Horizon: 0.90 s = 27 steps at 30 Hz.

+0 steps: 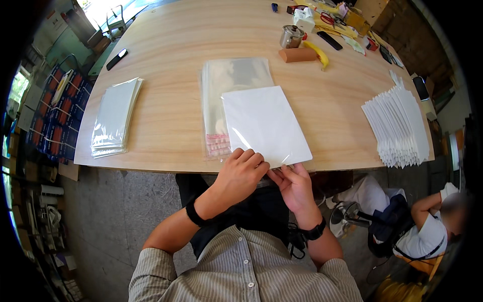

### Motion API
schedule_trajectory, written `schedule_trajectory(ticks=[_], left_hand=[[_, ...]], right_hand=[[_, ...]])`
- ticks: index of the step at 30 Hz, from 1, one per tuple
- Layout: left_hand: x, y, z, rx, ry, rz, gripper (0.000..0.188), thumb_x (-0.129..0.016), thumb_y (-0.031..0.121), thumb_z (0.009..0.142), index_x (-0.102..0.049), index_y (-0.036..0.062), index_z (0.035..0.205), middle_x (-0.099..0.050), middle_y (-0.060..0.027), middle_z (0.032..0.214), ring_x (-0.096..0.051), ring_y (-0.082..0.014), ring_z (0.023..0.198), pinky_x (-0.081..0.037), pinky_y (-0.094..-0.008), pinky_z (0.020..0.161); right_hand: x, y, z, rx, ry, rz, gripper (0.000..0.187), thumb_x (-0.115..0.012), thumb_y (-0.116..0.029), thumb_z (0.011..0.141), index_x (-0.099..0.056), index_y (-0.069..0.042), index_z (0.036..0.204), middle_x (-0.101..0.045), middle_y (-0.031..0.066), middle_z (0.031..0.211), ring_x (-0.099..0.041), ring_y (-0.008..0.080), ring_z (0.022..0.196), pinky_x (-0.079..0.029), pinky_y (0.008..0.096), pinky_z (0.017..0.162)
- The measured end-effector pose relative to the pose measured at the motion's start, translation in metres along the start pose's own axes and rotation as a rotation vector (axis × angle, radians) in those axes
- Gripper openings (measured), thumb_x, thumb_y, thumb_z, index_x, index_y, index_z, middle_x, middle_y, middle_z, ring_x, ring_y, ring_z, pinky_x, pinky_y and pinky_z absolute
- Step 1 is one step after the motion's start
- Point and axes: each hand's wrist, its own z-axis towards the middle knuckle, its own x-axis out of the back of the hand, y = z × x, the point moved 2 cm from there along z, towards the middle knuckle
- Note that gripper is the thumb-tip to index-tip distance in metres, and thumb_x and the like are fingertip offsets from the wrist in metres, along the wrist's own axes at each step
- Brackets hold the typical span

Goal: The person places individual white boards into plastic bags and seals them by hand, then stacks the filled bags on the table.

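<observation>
White packet (pixel 266 126) lay flat at near edge of wooden table (pixel 161 100), slightly askew, partly over stack of clear bags (pixel 236 73)
Packet plain white, smooth, rectangular, crisp-cornered, shiny streaks near its lower part
Bags beneath see-through, glossy, pink band (pixel 218 144) showing at lower left
My left hand (pixel 240 173) curled, fingers bent, against packet's near edge; whether it gripped, I couldn't tell
My right hand (pixel 294 186) nearly closed, fingertips pinching same edge
</observation>
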Motion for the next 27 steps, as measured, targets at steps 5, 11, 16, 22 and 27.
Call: schedule_trajectory(ticks=[5,11,16,22,27], left_hand=[[0.011,-0.004,0.005,-0.009,0.078,0.058,0.021,-0.066,0.005,0.075,-0.071,0.0086,0.096,-0.064,-0.0029,0.093,-0.062,-0.0218,0.091,-0.047,-0.0362,0.082],[0.009,-0.033,0.007,0.052,0.112,0.144,0.018,-0.064,0.005,0.079,-0.072,0.0096,0.094,-0.067,-0.0029,0.093,-0.064,-0.0237,0.092,-0.048,-0.0383,0.084],[-0.025,-0.05,-0.019,0.092,0.046,0.128,0.011,-0.067,0.006,0.084,-0.071,0.0105,0.093,-0.066,-0.0019,0.092,-0.063,-0.0243,0.092,-0.048,-0.0383,0.084],[-0.018,-0.038,-0.027,0.119,-0.015,0.002,0.011,-0.075,0.011,0.086,-0.072,0.0086,0.096,-0.067,-0.0034,0.096,-0.063,-0.0249,0.095,-0.05,-0.0397,0.084],[-0.026,-0.026,-0.003,0.045,-0.039,-0.124,0.017,-0.073,0.006,0.086,-0.072,0.007,0.102,-0.068,-0.0052,0.106,-0.063,-0.0268,0.104,-0.05,-0.0406,0.091]], right_hand=[[-0.01,0.002,0.017,0.028,-0.028,0.002,0.043,-0.045,0.001,0.106,-0.042,-0.001,0.149,-0.058,0.0167,0.139,-0.063,0.0293,0.125,-0.055,0.0443,0.108],[-0.017,0.011,0.047,-0.006,-0.095,0.157,0.039,-0.052,-0.002,0.104,-0.049,0.004,0.142,-0.06,0.0161,0.136,-0.061,0.0291,0.126,-0.051,0.0454,0.111],[0.006,0.013,0.015,-0.105,-0.011,0.053,0.034,-0.056,-0.007,0.104,-0.055,0.008,0.134,-0.066,0.0186,0.129,-0.066,0.027,0.118,-0.055,0.041,0.104],[0.06,-0.041,-0.007,0.767,0.226,-1.279,0.012,-0.076,-0.005,0.09,-0.075,0.0,0.101,-0.072,0.0106,0.093,-0.066,0.0231,0.085,-0.054,0.0331,0.077],[0.058,-0.042,0.011,0.798,0.058,-1.435,0.02,-0.079,-0.003,0.082,-0.076,-0.003,0.102,-0.067,0.0094,0.097,-0.059,0.0298,0.097,-0.051,0.0372,0.086]])
